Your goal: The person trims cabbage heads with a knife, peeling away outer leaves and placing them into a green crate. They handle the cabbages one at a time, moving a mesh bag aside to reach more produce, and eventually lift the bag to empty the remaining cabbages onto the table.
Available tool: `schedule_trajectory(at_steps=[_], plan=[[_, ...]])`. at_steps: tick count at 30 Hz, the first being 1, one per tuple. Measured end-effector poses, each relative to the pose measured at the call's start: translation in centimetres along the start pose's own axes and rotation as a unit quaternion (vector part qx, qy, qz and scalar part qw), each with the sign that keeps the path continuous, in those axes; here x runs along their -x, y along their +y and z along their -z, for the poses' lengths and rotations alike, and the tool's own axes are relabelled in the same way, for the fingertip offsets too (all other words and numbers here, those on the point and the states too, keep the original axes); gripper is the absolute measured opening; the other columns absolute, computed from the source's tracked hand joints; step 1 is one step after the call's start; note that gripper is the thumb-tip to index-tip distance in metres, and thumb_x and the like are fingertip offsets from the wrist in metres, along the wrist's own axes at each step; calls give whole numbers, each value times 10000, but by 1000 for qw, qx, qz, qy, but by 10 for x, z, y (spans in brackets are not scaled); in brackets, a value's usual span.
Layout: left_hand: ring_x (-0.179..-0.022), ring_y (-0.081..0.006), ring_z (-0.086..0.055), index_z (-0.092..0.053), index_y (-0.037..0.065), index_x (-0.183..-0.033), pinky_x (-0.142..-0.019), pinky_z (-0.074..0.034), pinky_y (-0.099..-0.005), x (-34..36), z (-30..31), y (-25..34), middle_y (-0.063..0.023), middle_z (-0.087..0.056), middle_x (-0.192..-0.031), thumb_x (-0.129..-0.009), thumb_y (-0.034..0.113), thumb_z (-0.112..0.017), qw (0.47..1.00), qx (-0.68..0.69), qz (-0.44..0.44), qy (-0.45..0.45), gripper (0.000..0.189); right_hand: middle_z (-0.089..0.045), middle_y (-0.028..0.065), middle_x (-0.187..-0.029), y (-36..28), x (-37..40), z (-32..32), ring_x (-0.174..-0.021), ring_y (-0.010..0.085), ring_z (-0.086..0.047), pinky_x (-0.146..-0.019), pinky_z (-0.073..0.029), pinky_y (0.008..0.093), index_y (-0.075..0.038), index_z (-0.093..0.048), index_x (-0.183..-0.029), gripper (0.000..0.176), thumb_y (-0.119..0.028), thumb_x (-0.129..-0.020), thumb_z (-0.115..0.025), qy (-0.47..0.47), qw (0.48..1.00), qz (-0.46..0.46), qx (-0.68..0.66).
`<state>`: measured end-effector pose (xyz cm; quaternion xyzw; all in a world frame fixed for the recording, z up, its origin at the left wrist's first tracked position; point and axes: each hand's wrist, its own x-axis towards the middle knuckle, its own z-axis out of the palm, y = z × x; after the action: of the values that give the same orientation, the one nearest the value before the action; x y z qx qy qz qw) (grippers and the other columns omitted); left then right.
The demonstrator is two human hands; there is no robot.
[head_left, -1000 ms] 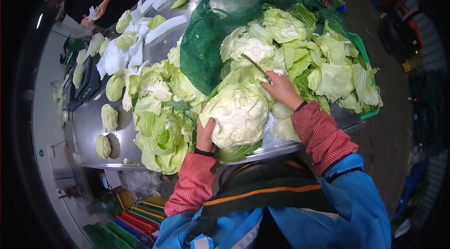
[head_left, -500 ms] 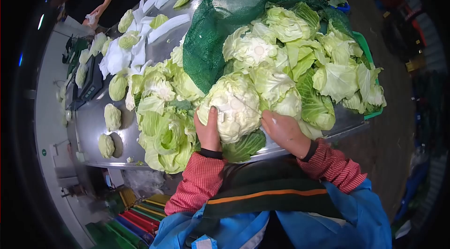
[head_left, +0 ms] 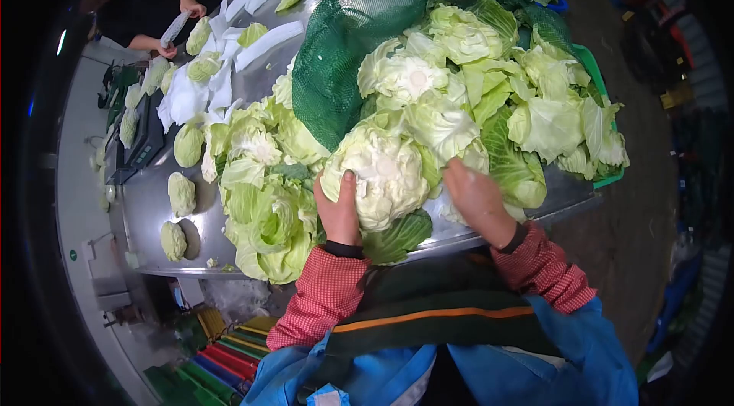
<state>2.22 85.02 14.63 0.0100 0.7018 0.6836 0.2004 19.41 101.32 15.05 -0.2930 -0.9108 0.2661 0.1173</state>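
A pale cabbage [head_left: 386,177] rests at the table's front edge with its cut stem end facing up. My left hand [head_left: 339,211] is wrapped round its left side, thumb on top. My right hand [head_left: 475,199] is closed just right of the cabbage, apart from it; whatever its fingers hold is hidden. A dark green outer leaf [head_left: 397,238] lies under the cabbage. Loose cabbage leaves [head_left: 267,211] are heaped beside my left hand. Behind and to the right, more leafy cabbages [head_left: 417,77] are piled against a green mesh bag [head_left: 329,62].
A green crate [head_left: 592,73] edges the pile on the right. Trimmed cabbages [head_left: 182,193] stand on the metal table [head_left: 145,199] at left, near white wrapping sheets [head_left: 187,96] and a scale [head_left: 145,138]. At the far left, another person's hands [head_left: 180,31] hold a netted cabbage.
My right hand has drawn back from the cabbage's stem end, up and to the right; a thin edge seen there earlier no longer shows. The other person's hands have spread around a netted cabbage.
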Motion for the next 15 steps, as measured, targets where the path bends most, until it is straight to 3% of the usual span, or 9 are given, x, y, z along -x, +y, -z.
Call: schedule_trajectory(at_steps=[2, 8, 11, 14, 15], plan=[[-1029, -186, -560, -448, -26, -1314, -893, -467, -310, -3, 0, 4, -125, -577, -1191, -917, 203, -684, 999, 34, 24, -8, 515, -587, 151, -629, -12, 2, -3, -525, 336, -598, -466, -472, 439, -59, -506, -869, 136, -174, -919, -558, -4, 997, 73, 3], [-1023, -188, -561, -448, -27, -1306, -888, -469, -310, -8, 3, 3, -126, -579, -1176, -910, 224, -694, 998, 38, 37, -18, 530, -590, 152, -656, -3, 14, -9, -564, 355, -601, -493, -476, 433, -73, -523, -862, 135, -178, -901, -598, -39, 995, 63, 71], [-1033, -190, -558, -442, -27, -1314, -892, -467, -310, -10, 2, 3, -128, -579, -1176, -906, 229, -699, 998, 37, 37, -21, 546, -583, 164, -612, 13, 0, -20, -501, 349, -584, -454, -465, 453, -66, -515, -855, 143, -186, -923, -551, 21, 988, 63, 142], [-1039, -190, -558, -439, -27, -1319, -891, -470, -310, -5, 0, 0, -128, -581, -1175, -903, 218, -703, 1000, -17, -1, -9, 549, -590, 211, -614, 10, -5, -29, -524, 386, -588, -482, -462, 492, -55, -515, -882, 185, -226, -953, -520, -23, 999, -36, 19], [-1041, -189, -558, -439, -26, -1319, -890, -472, -309, -3, -4, -2, -127, -582, -1174, -902, 212, -704, 999, -43, -21, -2, 549, -592, 220, -615, 14, -15, -31, -534, 397, -590, -490, -461, 500, -53, -516, -896, 195, -237, -959, -514, 4, 998, -57, -23]])
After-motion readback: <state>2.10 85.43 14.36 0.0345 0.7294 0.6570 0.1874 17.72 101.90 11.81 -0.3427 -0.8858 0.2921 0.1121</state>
